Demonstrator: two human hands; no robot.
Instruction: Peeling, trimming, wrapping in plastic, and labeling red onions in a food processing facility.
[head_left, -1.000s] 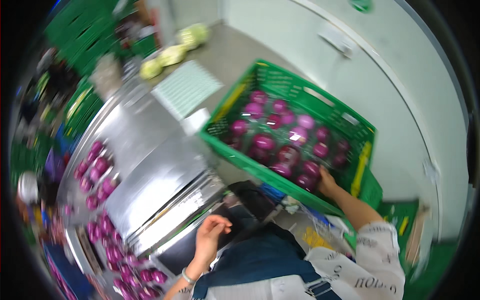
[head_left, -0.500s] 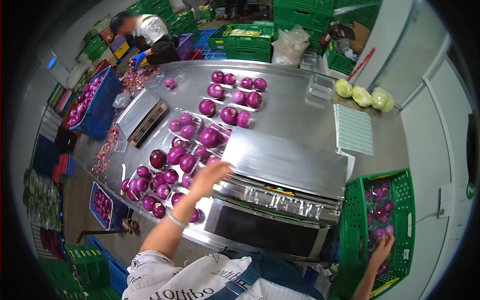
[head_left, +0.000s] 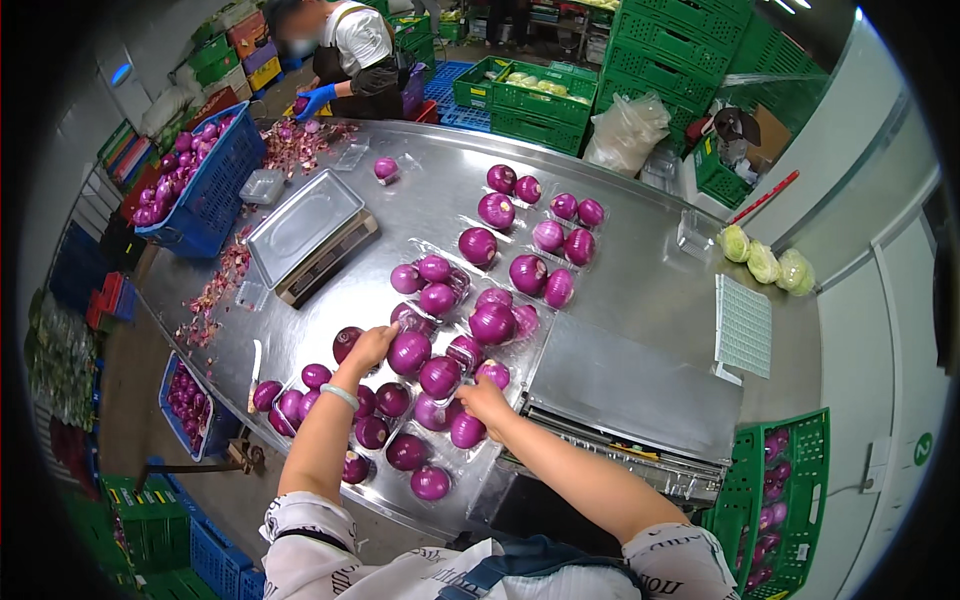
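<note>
My left hand (head_left: 374,346) and my right hand (head_left: 483,401) grip opposite sides of a clear plastic tray of red onions (head_left: 440,376) on the steel table, fingers curled at its edges. More trays of red onions (head_left: 529,272) sit around it, several in rows toward the back and others near the front edge. To the right of my hands is a steel wrapping machine (head_left: 630,385) with a flat top plate. A white-handled knife (head_left: 255,378) lies left of the onions, and a platform scale (head_left: 307,228) stands farther back.
A co-worker (head_left: 360,60) in blue gloves handles an onion across the table. A blue crate of onions (head_left: 205,205) sits at back left. A green crate of packed onions (head_left: 815,500) is at front right. Cabbages (head_left: 762,262) and a white grid board (head_left: 743,325) lie at right.
My right hand has left the green crate and now holds a tray on the table. My left hand has closed on that tray. The view has swung back toward the table.
</note>
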